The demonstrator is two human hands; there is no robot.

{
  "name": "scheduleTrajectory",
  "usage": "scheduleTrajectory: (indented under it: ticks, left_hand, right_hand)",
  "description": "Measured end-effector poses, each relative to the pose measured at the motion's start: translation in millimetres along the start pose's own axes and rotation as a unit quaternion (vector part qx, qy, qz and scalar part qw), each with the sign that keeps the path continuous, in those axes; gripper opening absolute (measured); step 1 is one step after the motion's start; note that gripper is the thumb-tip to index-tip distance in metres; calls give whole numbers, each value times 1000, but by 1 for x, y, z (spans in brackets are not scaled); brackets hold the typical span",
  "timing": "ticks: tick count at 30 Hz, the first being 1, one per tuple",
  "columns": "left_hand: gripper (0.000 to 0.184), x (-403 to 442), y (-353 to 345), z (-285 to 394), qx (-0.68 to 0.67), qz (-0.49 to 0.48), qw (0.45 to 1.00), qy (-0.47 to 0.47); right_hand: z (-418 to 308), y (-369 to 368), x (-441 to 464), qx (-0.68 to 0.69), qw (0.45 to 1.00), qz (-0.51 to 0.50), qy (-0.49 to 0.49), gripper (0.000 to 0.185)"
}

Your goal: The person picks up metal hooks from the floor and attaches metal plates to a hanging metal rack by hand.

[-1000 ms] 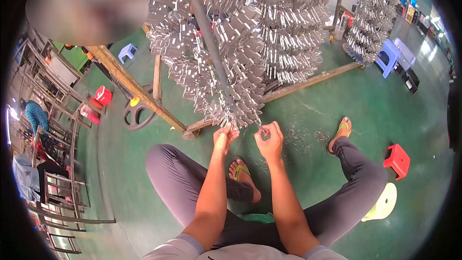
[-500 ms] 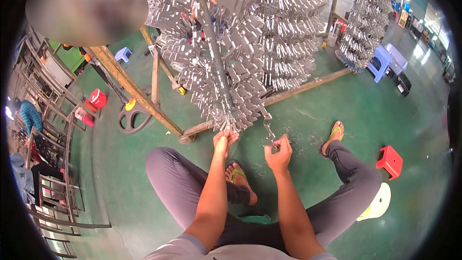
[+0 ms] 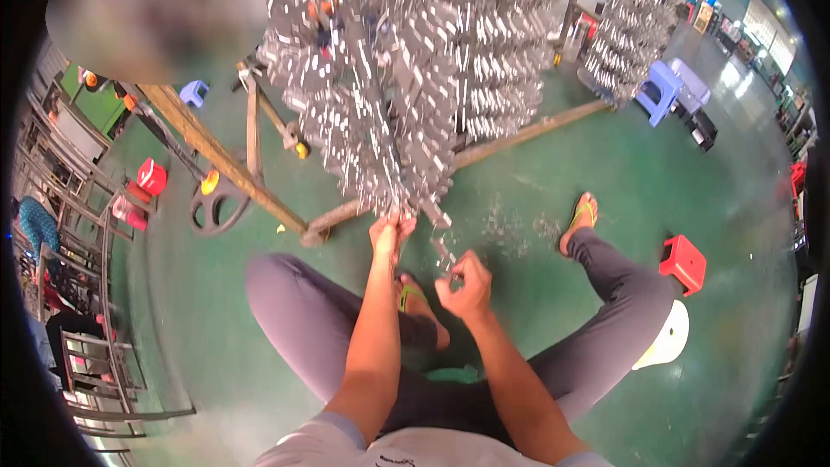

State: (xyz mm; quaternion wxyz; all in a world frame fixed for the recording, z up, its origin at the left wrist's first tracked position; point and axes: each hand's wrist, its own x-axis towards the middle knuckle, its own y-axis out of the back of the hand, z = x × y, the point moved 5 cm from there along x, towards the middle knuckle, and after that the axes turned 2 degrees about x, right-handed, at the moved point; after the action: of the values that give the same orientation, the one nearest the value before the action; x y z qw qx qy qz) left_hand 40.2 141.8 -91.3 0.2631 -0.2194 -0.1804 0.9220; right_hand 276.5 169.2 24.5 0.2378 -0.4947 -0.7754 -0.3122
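A tall hanging bunch of flat grey metal parts is in front of me, narrowing to its lower end. My left hand is closed at that lower tip, its fingers pressed together around the lowest pieces; what exactly they pinch is partly hidden. To the right and a little lower, my right hand is closed on a thin zigzag metal strip. The strip sticks up from my fingers toward a metal part at the bunch's lower right edge. Whether strip and part touch, I cannot tell.
Wooden frame beams run around the bunch, and another laden bunch hangs back right. A red stool, a blue stool and a dark wheel-like base stand on the green floor. People are at racks far left.
The camera view has shifted, moving the scene up and left. My right hand has come down and left, nearer my body, with the strip. The bunch appears turned; my left hand stays at its tip.
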Motion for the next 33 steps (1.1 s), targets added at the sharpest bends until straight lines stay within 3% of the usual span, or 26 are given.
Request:
scheduleTrajectory:
  ticks: [10, 19, 33]
  left_hand:
    - [24, 13, 8, -15, -15, -21, 999, -20]
    - [30, 7, -2, -10, -19, -18, 1000, 16]
    - [36, 8, 0, -7, -25, -14, 999, 31]
  right_hand:
    - [27, -43, 16, -21, 998, 4, -55, 17]
    - [32, -62, 35, -22, 996, 18, -86, 17]
    - [50, -61, 50, -33, 996, 24, -83, 17]
